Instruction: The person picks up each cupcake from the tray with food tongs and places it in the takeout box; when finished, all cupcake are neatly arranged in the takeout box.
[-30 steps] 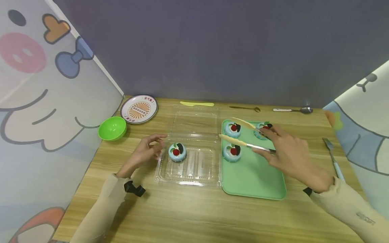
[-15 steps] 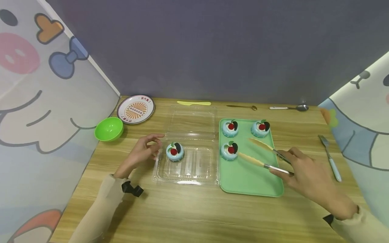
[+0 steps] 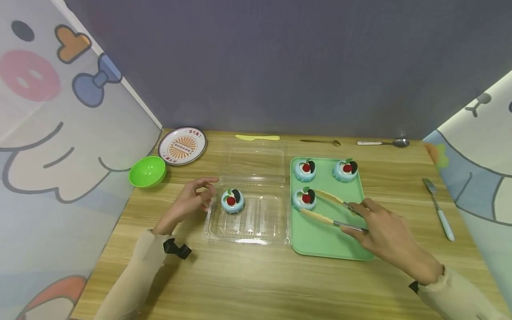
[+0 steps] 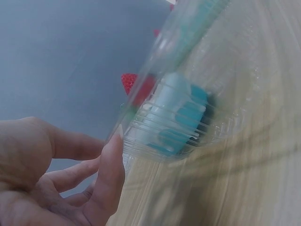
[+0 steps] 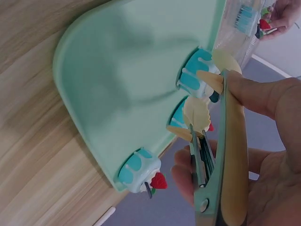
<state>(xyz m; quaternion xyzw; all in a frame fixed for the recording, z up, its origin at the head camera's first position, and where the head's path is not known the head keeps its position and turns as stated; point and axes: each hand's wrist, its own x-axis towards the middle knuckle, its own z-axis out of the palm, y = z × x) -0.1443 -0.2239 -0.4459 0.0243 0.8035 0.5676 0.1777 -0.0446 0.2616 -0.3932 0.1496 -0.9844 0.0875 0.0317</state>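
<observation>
My left hand pinches the left rim of an opened clear plastic box. A small blue cake with a red berry and dark cookie sits in the box's left part. My right hand grips tongs with cream-coloured tips. The spread tong tips stand on either side of the nearest blue cake on the green tray. Behind it on the tray are another blue cake and a third cake at the back right.
At the left stand a green bowl and a patterned plate. Along the back lie a yellow knife, a small thin spoon and a larger spoon. A fork lies at the right. Walls close off the back and sides.
The tongs have come away from the back right cake, drawn back towards me, then shifted left around the nearest cake. My left hand has stayed at the box's rim.
</observation>
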